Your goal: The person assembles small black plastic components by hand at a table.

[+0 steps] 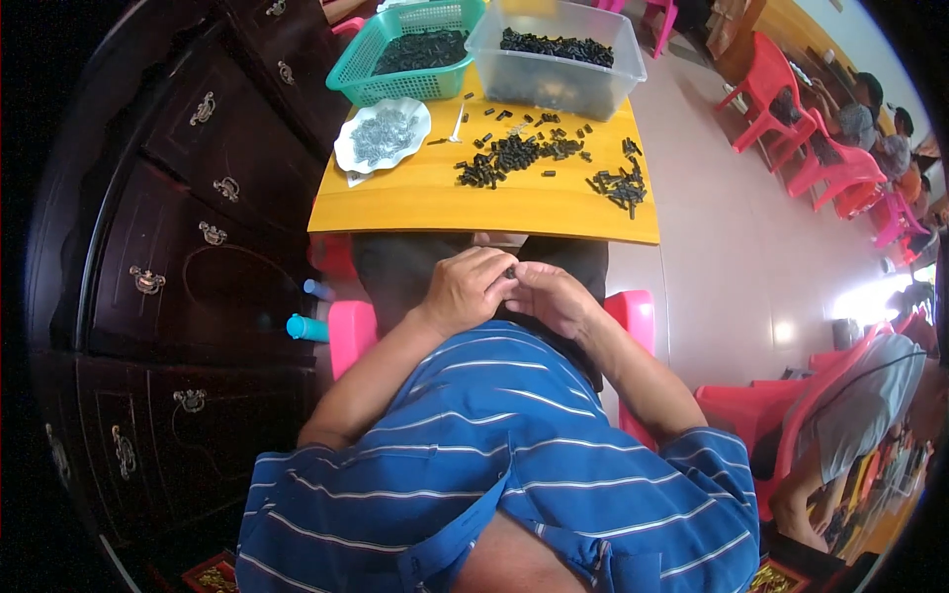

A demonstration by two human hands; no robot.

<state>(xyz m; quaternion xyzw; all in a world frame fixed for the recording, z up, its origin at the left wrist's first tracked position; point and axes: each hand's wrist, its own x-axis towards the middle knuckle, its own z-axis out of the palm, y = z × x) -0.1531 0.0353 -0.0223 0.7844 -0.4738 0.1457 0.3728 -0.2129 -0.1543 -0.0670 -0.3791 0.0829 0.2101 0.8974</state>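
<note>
Blue-and-white striped shirt fabric [514,445] fills the bottom of the view, and both forearms rise out of it to meet above the lap. Pinched where the fingertips meet is a small black part [510,272], so little of it showing that its long axis cannot be read; it looks like a short dark stub poking up between the thumbs. The left hand [467,290] curls over it from the left, knuckles up, and the right hand [550,296] closes in from the right, so the two hands are pressed together with the part clamped between their fingertips, neither one clearly nearer to it than the other.

Straight ahead of the hands, past the near edge of the yellow table [435,203], lies the supply: a loose black heap [509,158] near the middle and a smaller pile [621,186] toward the right edge, the pieces pointing every way. The right hand has the shorter path to the smaller pile, and the middle heap sits about level with both. A white dish of small metal pieces [382,134] sits to the left, nearer the left hand. Farther back stand a green basket [410,49] and a clear plastic tub [554,54], both holding black parts. Pink chairs [781,99] and other people sit well off to the right.
</note>
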